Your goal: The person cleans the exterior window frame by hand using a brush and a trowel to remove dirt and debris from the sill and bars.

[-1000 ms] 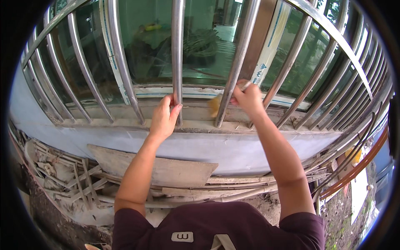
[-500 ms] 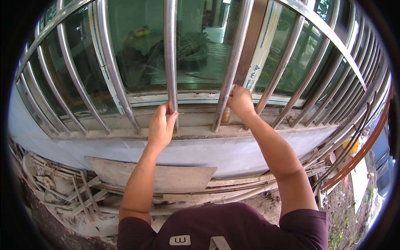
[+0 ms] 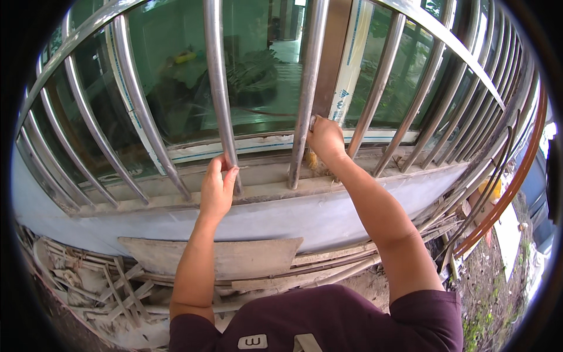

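My left hand (image 3: 216, 190) is closed at the lower part of a steel window bar (image 3: 220, 100), its thumb across the front and its fingers curled at the left side. My right hand (image 3: 326, 141) reaches past another steel bar (image 3: 308, 94), close to the brown window frame (image 3: 326, 82). Its fingers are bent and closed around something small and pale, mostly hidden by the hand and too small to name. Just below this hand, a yellowish tuft-like thing (image 3: 311, 159) shows behind the bar at the dusty sill (image 3: 264, 175).
Behind the bars stands green-tinted window glass (image 3: 176, 82), edged with white protective tape (image 3: 346, 76). Under the sill, a flat board (image 3: 211, 257) leans on the wall above scrap wood (image 3: 120, 293) and pipes. Orange and black cables (image 3: 516, 182) run along the right.
The view has shifted, so the bars stand further left and the sill shows lower. Both hands keep their closed shape at the same bars.
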{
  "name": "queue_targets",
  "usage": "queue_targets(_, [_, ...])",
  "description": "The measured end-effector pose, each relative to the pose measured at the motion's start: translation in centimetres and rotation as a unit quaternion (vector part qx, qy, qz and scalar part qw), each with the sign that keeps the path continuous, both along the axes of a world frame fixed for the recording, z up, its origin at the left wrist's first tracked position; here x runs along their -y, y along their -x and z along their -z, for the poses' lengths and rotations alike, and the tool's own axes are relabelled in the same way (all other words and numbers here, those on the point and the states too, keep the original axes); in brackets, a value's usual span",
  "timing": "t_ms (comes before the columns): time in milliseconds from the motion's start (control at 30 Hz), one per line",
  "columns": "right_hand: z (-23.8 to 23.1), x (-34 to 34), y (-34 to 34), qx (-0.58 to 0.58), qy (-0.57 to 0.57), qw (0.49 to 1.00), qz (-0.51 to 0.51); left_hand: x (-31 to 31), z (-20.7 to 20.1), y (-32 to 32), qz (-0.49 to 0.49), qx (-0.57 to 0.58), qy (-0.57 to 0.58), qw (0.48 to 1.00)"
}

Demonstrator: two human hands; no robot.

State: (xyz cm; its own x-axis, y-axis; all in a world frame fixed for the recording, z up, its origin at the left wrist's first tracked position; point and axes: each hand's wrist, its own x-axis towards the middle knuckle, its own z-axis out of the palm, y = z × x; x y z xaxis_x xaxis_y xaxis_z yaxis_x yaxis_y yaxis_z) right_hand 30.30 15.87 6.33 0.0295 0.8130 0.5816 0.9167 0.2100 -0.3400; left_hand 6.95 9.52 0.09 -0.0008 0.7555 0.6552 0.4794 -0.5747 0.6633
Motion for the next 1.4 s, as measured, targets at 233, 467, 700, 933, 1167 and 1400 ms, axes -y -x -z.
queue_targets(233, [-1.7, 2.2, 0.1, -0.243, 0.110, 0.958, -0.101, -0.3, 0.5, 0.3, 0.003, 0.004, 0.004, 1.000])
queue_targets(467, [-1.5, 2.1, -0.1, -0.219, 0.123, 0.960, -0.125, 0.0, 0.2, 0.5, 0.000, 0.000, -0.008, 1.000])
queue_targets(700, [5.9, -4.3, 0.0, -0.389, 0.219, 0.879, -0.167, 0.0, -0.1, 0.2, 0.002, -0.012, 0.003, 1.000])
queue_targets(933, [-0.3, 0.6, -2.1, -0.199, 0.246, 0.942, -0.111, -0.2, 0.1, 0.5, 0.004, -0.018, -0.003, 1.000])
queue_targets(1167, [-2.0, 0.5, -1.4, -0.026, 0.122, 0.987, -0.104, -0.1, -0.1, 0.5, 0.014, -0.008, -0.005, 1.000])
queue_targets(1400, [0.8, -0.9, -1.2, -0.151, 0.182, 0.967, -0.097, -0.1, -0.1, 0.3, 0.014, -0.001, 0.002, 1.000])
